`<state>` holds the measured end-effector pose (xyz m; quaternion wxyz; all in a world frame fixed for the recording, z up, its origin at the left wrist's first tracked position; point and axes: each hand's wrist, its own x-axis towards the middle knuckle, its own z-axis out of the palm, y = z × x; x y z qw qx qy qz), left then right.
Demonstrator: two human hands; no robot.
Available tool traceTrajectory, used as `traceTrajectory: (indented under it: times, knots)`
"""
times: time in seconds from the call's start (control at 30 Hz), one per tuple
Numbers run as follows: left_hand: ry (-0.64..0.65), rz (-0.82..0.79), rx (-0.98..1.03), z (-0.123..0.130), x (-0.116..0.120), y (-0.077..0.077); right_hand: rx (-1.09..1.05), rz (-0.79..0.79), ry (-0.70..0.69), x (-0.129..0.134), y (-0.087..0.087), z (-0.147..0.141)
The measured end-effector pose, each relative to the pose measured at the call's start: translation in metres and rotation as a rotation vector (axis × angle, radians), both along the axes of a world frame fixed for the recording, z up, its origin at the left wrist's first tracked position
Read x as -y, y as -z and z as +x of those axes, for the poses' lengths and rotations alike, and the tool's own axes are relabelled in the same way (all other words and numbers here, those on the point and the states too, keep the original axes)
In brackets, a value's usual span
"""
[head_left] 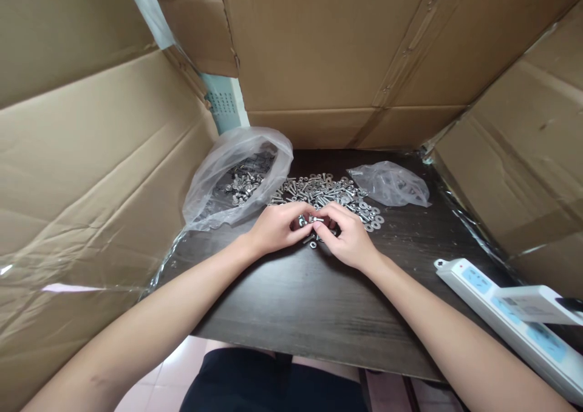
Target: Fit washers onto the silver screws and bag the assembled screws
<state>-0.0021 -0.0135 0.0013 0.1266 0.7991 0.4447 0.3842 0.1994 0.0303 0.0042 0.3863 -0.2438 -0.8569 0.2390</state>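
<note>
My left hand [283,226] and my right hand [346,234] meet over the near edge of a pile of metal hardware. Between their fingertips is a small silvery bolt [317,219], its shank pointing right, with what looks like a nut or washer on it. The right thumb and fingers pinch it. My left fingers are curled round its other end, and more small metal pieces [302,220] show inside that grip, too small to tell apart. Just below the hands lies a loose washer [313,245]. Behind them spreads the pile of bolts, nuts and washers [325,188].
An open clear plastic bag [194,202] with bolts inside stands at the left. A smaller clear bag [392,183] lies at the back right. The white power strip [464,272] with a plugged-in adapter is on the right. Cardboard walls [337,53] enclose the dark table [282,302].
</note>
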Motion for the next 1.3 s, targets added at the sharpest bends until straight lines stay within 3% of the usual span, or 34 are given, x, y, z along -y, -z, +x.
traceTrajectory:
  times: [1.3]
  knots:
    - [-0.003, 0.024, 0.003, -0.0005, -0.0005, 0.0008, -0.01, -0.009, 0.002, -0.0007, 0.0026, -0.0006]
